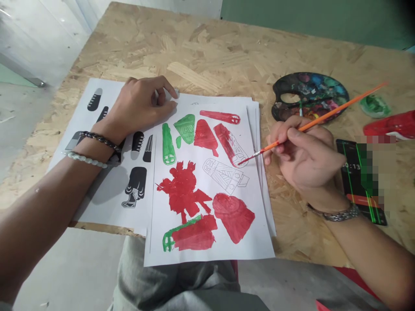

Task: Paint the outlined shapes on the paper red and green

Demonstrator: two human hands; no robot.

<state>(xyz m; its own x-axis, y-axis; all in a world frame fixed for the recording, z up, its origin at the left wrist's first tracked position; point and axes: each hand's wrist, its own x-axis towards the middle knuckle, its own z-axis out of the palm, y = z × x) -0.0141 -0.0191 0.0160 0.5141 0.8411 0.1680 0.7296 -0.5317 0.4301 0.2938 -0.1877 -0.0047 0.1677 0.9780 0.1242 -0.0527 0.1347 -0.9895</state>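
Observation:
My right hand (304, 157) is shut on a thin orange paintbrush (319, 121), its red-wet tip (241, 162) touching an outlined shape on a white sheet (256, 224). Several shapes on that sheet are painted red or green, and a few remain bare outline. My left hand (142, 106) lies flat on the top edge of the stacked paper, fingers slightly apart, holding nothing I can see. Under that wrist lies a sheet of black printed shapes (138, 190). A paint-smeared dark palette (309, 97) sits just beyond my right fingers.
The papers lie on a rough OSB board (194, 52). To the right are a green paint smear (375, 106), a red object (389, 125) and a black phone (345, 172), partly pixelated. My grey-clad lap (171, 276) sits below the board's near edge.

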